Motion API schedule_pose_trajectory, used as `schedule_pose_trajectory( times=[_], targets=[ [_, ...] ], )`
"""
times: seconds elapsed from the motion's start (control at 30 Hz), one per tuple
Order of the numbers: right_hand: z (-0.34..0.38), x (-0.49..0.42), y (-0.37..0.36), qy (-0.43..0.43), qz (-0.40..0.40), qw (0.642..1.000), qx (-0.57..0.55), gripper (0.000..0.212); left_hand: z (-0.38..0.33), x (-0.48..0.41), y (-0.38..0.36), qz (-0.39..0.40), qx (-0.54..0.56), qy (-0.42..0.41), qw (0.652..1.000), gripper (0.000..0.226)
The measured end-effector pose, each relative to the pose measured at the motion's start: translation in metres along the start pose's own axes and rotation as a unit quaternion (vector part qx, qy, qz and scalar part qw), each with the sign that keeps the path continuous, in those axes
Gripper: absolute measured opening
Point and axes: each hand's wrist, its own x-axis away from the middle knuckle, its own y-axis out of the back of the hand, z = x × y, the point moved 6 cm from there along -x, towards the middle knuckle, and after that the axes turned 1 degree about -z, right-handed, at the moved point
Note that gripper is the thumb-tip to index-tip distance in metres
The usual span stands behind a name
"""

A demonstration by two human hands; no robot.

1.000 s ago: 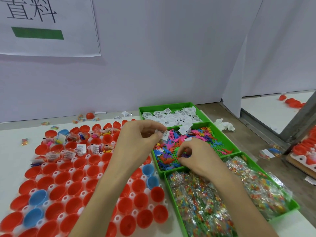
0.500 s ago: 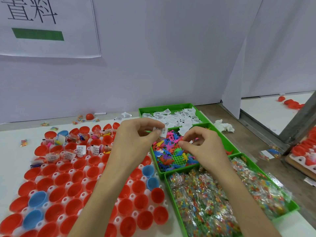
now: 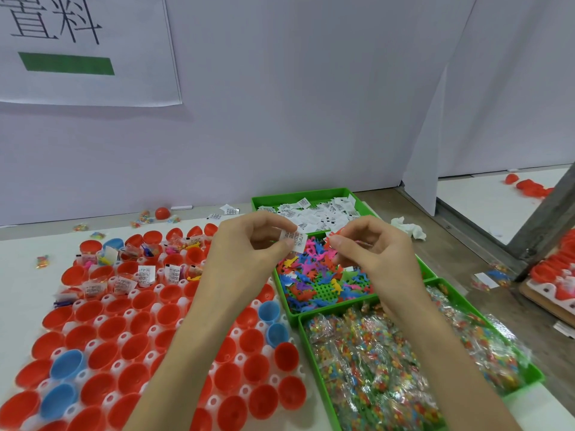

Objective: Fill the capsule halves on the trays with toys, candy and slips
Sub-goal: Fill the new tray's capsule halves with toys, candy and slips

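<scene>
Progress check. The white moulded tray [image 3: 149,329] on the white table [image 3: 18,275] carries rows of open red plastic capsule halves [image 3: 112,328] and a few blue capsule halves [image 3: 67,363]. Only the far rows are loaded [image 3: 146,275]: printed slips, clear packets and small coloured pieces show in those cups. Every nearer cup looks empty, so I judge well under a third done.

Supplies lie to the right, in three green plastic bins:
- far slip bin [image 3: 311,194], white printed slips
- middle toy bin [image 3: 329,309], small multicoloured plastic toys [image 3: 311,265]
- near candy bin [image 3: 525,381], clear packets of coloured candy [image 3: 373,368], heaped high

The left hand [image 3: 249,253] has its grip clamped, thumb against forefinger, on one white printed slip [image 3: 294,239], held above the far end of the toy bin. The right hand [image 3: 376,259] is just beside it, its grip pinched on a small orange-red toy [image 3: 334,234] (fingers hide most of it, so this is a guess).

These items are not yet in a cup. Most of the tray remains to be loaded, and stock seems ample.
</scene>
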Motion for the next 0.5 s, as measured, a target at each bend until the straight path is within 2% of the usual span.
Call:
schedule_pose_trajectory(
  times=[0.1, 0.2, 0.4, 0.5],
  targets=[
    [0.011, 0.004, -0.01, 0.02, 0.067, 0.995, -0.066, 0.01, 0.001, 0.0, 0.0, -0.001, -0.007, 0.003, 1.0, 0.018],
    [0.017, 0.008, -0.018, 0.034, 0.101, 0.992, -0.073, 0.01, 0.001, 0.0, -0.002, 0.013, -0.007, 0.004, 1.0, 0.017],
    [0.013, 0.007, -0.02, 0.054, 0.076, 0.996, 0.013, 0.016, -0.003, 0.002, -0.011, 0.065, -0.009, -0.016, 0.998, 0.02],
    [0.014, 0.008, -0.019, 0.06, 0.062, 0.996, -0.003, 0.017, -0.003, 0.003, -0.013, 0.084, -0.02, -0.023, 0.996, 0.022]
  ],
)
